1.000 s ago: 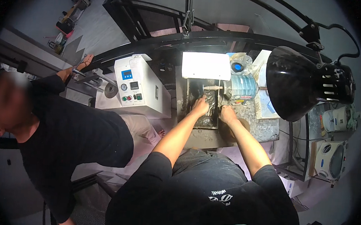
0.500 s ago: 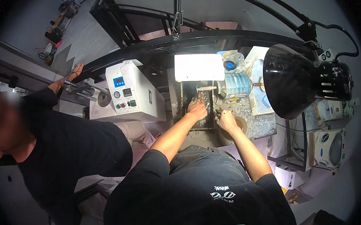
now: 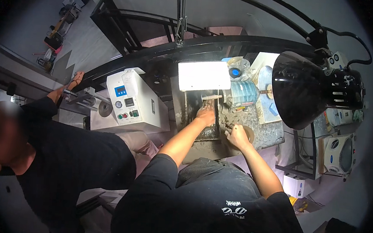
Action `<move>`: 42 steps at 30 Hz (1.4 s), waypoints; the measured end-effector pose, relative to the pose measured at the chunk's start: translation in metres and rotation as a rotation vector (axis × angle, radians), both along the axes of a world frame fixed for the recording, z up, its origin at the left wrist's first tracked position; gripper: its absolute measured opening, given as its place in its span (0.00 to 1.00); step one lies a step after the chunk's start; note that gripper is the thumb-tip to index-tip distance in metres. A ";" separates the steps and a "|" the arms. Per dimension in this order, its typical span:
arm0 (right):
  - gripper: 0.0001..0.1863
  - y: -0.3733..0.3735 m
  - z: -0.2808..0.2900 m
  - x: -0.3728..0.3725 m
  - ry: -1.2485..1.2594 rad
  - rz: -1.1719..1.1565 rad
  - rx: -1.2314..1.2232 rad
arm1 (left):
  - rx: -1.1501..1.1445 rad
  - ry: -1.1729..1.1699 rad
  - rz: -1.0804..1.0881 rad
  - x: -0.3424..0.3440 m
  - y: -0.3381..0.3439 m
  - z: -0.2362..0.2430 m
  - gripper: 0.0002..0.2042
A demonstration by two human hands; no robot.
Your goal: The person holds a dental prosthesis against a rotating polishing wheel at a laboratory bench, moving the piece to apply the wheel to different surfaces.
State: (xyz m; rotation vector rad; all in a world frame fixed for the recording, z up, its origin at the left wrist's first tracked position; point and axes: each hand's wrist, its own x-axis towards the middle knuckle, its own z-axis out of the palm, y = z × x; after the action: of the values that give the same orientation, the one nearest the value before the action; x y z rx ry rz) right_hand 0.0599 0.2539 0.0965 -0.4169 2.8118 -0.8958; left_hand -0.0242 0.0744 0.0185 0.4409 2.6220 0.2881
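Note:
My left hand (image 3: 205, 115) reaches over a dark, wet tray (image 3: 207, 133), its fingers stretched toward a pale horizontal spindle (image 3: 212, 97). The fingertips are right by the spindle; whether they touch it I cannot tell. The spindle comes out of a motor (image 3: 243, 93) wrapped in clear bluish plastic. My right hand (image 3: 238, 137) is closed at the near side of the bench, over the rim of a round brown bowl (image 3: 250, 132). Dark, muddy matter shows at its fingers, and what it grips is hidden.
A white panel (image 3: 204, 75) stands behind the spindle. A black lamp (image 3: 298, 92) hangs at the right. On the left, a white machine (image 3: 135, 102) with dials stands beside a co-worker in a black shirt (image 3: 80, 152). A blue-capped plastic bag (image 3: 236, 71) lies behind the motor.
My right hand has shifted slightly nearer to me and to the right, by the bowl. My left hand stays by the spindle, its fingers slightly changed in pose. The view has tilted a little.

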 end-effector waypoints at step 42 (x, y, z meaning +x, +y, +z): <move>0.21 -0.146 -0.094 -0.091 0.177 0.637 0.305 | 2.519 -0.196 1.330 0.131 -0.098 0.037 0.33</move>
State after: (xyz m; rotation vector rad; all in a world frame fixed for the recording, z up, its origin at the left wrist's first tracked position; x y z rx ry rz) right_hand -0.0313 0.1082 0.0022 -1.2863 2.6095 -0.3016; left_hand 0.1071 -0.0240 0.0551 -0.7405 0.3430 3.2209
